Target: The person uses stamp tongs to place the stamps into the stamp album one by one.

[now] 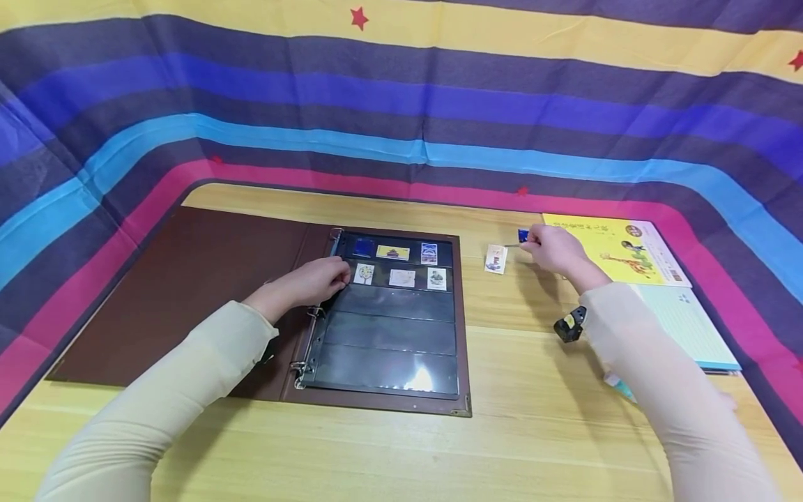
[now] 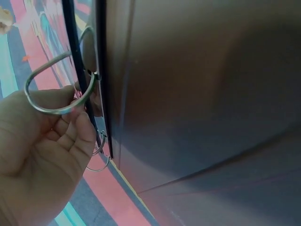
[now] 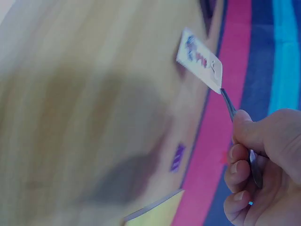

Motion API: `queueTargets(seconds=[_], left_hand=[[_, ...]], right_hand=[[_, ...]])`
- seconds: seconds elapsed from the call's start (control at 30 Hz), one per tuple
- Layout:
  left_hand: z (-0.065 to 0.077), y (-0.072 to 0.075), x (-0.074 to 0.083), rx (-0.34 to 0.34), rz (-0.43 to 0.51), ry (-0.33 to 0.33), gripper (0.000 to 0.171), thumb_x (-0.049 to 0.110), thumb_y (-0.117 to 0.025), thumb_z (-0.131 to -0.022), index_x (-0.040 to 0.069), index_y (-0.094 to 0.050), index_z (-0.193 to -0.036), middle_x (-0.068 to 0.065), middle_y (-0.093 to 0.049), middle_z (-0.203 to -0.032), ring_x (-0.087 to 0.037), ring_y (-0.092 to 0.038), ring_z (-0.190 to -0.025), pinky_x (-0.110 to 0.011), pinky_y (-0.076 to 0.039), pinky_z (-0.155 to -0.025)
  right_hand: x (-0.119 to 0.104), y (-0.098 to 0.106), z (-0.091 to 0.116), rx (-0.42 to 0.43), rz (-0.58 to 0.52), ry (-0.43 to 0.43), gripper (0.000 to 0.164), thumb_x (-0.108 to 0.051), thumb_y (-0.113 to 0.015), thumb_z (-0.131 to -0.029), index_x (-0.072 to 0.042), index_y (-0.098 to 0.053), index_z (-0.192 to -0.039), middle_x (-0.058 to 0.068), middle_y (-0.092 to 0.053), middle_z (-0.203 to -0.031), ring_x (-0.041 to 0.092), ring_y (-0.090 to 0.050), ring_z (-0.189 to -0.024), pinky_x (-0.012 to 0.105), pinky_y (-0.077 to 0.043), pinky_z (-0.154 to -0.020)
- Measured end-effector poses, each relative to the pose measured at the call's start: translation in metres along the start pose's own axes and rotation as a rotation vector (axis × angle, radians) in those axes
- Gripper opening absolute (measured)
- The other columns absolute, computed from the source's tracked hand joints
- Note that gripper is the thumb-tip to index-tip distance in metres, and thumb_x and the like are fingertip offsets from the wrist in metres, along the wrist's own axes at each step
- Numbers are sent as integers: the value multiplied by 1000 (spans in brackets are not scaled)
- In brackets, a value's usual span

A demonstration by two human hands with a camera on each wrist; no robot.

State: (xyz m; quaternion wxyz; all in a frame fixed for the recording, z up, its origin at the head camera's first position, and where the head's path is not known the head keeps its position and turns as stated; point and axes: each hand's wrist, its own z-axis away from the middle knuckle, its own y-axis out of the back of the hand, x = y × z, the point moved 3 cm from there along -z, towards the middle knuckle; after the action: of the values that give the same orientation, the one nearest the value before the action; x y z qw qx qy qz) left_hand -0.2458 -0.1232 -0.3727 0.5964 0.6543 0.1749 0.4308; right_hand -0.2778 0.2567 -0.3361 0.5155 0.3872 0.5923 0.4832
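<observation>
An open brown ring-binder stamp album (image 1: 232,279) lies on the table, a black pocket page (image 1: 392,328) on its right side. Stamps fill the page's top two rows, among them a yellow stamp (image 1: 393,253) and a tree stamp (image 1: 364,274). My left hand (image 1: 310,282) pinches the page's inner edge beside a metal ring (image 2: 59,111). To the album's right, my right hand (image 1: 553,249) grips tweezers (image 3: 228,103). Their tips hold a white stamp (image 3: 200,60) by one end, raised above the table. A blue stamp (image 1: 523,236) lies partly behind the right hand.
A yellow booklet with a giraffe (image 1: 617,254) and a lined notepad (image 1: 686,321) lie at the right. A small black object (image 1: 569,325) shows beside the right sleeve, and a teal-and-white item (image 1: 620,385) is partly under that arm. Striped cloth (image 1: 414,97) walls the back and sides.
</observation>
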Motion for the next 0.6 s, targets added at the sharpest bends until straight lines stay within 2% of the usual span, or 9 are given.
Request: queueTargets(seconds=[0.3,0.43,0.6], left_hand=[[-2,0,-1,-4,3,3,4,5,-49,-81,8,-51,-80,0,-44,-75,-14,-42,-66,-28,-36,-60],[-2,0,-1,-9,3,4,4,5,-50,-81,9,-51,-79,0,-43,-75,-14,-41,-66,-27,-35,-59],[-1,1,-2,4,29,-4,4,5,-50,-81,8,-51,-77,0,-43,-74,-14,-41,-66,-28,-35,-59]], right_hand=[[-56,13,1,87,-68,128,19,-25,-50,-83,-9,-47,-73,4,-44,-62,19,-37,-54,31,-28,-51],[-87,6,-2,73,-106,158,18,-26,-50,-82,-10,-47,-75,4,-45,-63,18,-38,-55,30,-29,-51],[-125,-15,-11,41,-194,176,16,-24,-52,-81,-10,-47,-74,3,-47,-65,18,-41,-58,29,-33,-54]])
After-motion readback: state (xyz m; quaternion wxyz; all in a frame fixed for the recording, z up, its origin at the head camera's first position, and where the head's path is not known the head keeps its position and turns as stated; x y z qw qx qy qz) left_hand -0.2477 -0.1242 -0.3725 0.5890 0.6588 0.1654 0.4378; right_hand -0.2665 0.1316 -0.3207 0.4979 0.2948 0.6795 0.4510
